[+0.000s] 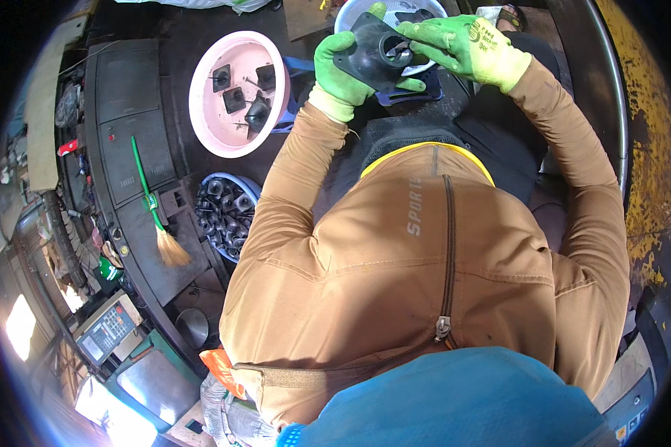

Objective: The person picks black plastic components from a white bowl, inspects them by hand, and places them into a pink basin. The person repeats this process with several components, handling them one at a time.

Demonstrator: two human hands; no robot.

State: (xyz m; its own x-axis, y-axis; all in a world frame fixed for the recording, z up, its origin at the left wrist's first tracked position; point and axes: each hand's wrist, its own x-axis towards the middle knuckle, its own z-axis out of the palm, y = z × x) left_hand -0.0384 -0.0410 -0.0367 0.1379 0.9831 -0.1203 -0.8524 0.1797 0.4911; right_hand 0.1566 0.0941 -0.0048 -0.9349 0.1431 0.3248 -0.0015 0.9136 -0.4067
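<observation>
Near the top of the head view, my left hand (341,73), in a green-and-yellow glove, grips a black rubber part (365,54). The part has a flared square base and a round open neck turned toward the right. My right hand (479,54), gloved alike, has its fingers closed together against the rim of that neck. A small shiny bit shows inside the opening; what it is I cannot tell. Behind the hands sits a pale basket (348,13) with more black pieces in it, partly hidden by the gloves.
To the left stands a pink basin (200,89) holding several black rubber parts. Below it, a blue tub (252,188) is heaped with similar pieces. A green-handled broom (150,201) lies against dark metal panels. A keypad panel (110,334) is at lower left; a worn yellow surface (645,149) runs along the right.
</observation>
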